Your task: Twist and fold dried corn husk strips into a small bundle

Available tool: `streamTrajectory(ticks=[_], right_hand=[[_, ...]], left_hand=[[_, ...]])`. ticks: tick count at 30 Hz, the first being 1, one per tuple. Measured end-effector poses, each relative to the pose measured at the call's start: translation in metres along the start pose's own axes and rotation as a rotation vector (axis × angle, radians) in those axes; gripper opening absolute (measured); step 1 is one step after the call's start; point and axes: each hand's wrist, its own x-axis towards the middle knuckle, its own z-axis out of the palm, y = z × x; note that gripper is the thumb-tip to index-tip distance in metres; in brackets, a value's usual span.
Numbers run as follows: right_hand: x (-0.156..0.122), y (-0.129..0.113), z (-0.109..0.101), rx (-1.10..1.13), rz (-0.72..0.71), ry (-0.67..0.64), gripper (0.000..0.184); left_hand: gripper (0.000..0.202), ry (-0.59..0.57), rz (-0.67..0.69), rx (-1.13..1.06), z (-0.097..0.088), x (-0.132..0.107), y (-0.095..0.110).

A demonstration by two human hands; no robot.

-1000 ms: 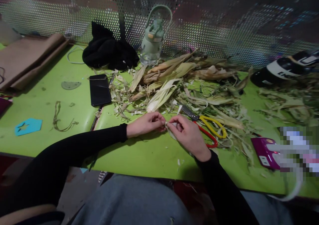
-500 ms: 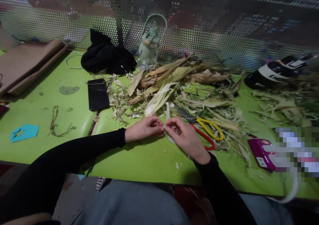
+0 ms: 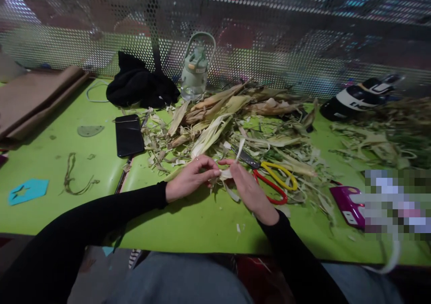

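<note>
1. Find strip [image 3: 226, 174] smack btw L hand [image 3: 194, 177] & R hand [image 3: 249, 189], above near-mid part of table [image 3: 195, 232].
2. Pinched at left w/ thumb + forefinger of L hand; gripped at right w/ R hand, fingers close together. Can't tell exact R thumb contact, partly hidden.
3. Set close tog. w/ both hands, showing just a short pale bit btw fingertips.
4. Running approx. left-right across that bit; bent, so no single straight long axis.
5. Poking up on far side, by R fingertips, w/ one narrow end. Hanging toward near side, just left of R palm, w/ another pale length; can't tell if same piece or a 2nd one.
6. Equally close to both hands at mid, i.e. touching each; nearer to R hand for both loose lengths.
7. Just right of R hand, on table: scissors [image 3: 257, 165], handles near-right, blades aimed far-left, tips hard to make out.
8. Beyond hands, far side: pile of husks [image 3: 215, 135], w/ pale husk just past L hand. Farther left, well apart from strip: phone [image 3: 129, 135], lying flat.
</note>
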Motion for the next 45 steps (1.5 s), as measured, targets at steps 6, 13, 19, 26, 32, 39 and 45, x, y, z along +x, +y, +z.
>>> streamTrajectory(ticks=[6,13,19,26,32,39,45], right_hand=[[-0.004,-0.002,0.007,0.221,0.037,0.025,0.044],[-0.005,-0.006,0.009,0.252,0.063,0.058,0.053],[-0.006,-0.006,0.001,0.335,0.006,0.014,0.045],[-0.004,-0.004,0.004,0.502,0.046,0.11,0.043],[0.0,0.004,0.004,0.563,-0.006,0.321,0.04],[0.001,0.004,-0.002,0.574,-0.117,0.503,0.036],[-0.003,0.006,-0.001,0.59,-0.088,0.541,0.035]], left_hand=[[0.023,0.068,0.066,0.164,0.002,-0.001,-0.004],[0.016,0.033,0.159,0.293,0.002,-0.003,0.002],[0.018,-0.036,0.094,0.319,-0.001,-0.002,0.005],[0.019,-0.116,-0.016,0.286,-0.003,-0.002,0.011],[0.022,-0.153,-0.213,0.074,-0.005,-0.004,0.022],[0.017,-0.295,-0.398,0.042,-0.02,-0.007,0.047],[0.021,-0.435,-0.405,0.23,-0.041,-0.002,0.062]])
